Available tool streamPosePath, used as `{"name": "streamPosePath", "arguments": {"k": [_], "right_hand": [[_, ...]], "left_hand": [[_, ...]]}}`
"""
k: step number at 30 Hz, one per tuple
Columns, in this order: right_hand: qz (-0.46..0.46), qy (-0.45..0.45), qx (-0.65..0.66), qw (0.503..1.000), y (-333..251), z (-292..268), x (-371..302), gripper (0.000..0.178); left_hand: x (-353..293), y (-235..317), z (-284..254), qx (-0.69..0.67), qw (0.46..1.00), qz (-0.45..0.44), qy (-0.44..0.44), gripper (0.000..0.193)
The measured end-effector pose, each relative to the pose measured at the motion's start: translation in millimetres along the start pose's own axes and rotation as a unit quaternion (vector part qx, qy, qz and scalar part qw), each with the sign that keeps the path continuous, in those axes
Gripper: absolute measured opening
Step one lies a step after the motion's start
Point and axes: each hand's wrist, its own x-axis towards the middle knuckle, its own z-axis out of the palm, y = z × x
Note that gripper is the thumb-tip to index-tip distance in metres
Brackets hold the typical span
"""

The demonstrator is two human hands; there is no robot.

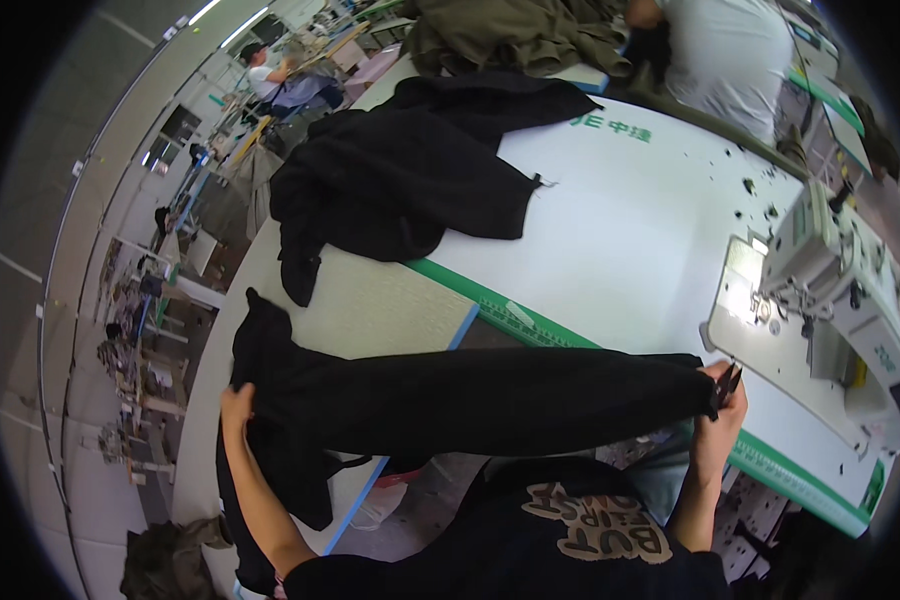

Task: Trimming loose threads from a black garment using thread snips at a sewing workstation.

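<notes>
A black garment (500,400) is stretched from left to right in front of me, with a long sleeve-like part pulled straight. My left hand (237,408) is closed on the bunched fabric at its left end, over the table edge. At the far end of the sleeve, my right hand (720,410) grips the cloth. Dark thread snips (730,383) with pointed blades are in that same hand, their tips up. Some fingers of both hands are hidden by the fabric.
A white sewing machine (820,270) stands at the right of the white tabletop (630,230). Another black garment (400,170) lies heaped beyond mine. Olive cloth (510,35) is piled at the back. One person (725,65) sits across the table, another (270,80) farther left.
</notes>
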Motion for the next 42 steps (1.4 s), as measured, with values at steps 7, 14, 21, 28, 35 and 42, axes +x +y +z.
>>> {"name": "streamPosePath", "arguments": {"k": [7,14,21,28,35,42], "right_hand": [[0.06,-0.097,-0.007,0.993,8.0,-36.6,-5.9,0.019],[0.165,-0.024,0.074,0.983,-15.6,-24.1,-12.3,0.021],[0.218,0.017,0.167,0.961,-0.9,-42.6,-15.1,0.012],[0.197,-0.016,0.174,0.965,-9.9,-42.6,-14.7,0.018],[0.185,-0.064,0.159,0.968,0.9,-43.7,-4.4,0.022],[0.144,-0.071,0.242,0.957,4.1,-33.1,-1.1,0.024]], "left_hand": [[16.4,81.9,-184.5,-0.143,0.855,0.277,0.415,0.058],[47.6,348.2,-207.9,0.031,0.816,0.33,0.473,0.054],[1.0,523.3,37.8,-0.071,0.732,0.669,0.107,0.05],[-347.8,412.6,189.2,-0.124,0.538,0.76,-0.344,0.022],[-369.4,392.1,223.7,-0.179,0.607,0.521,-0.572,0.018],[-369.3,390.6,224.8,-0.273,0.613,0.388,-0.631,0.019]]}}
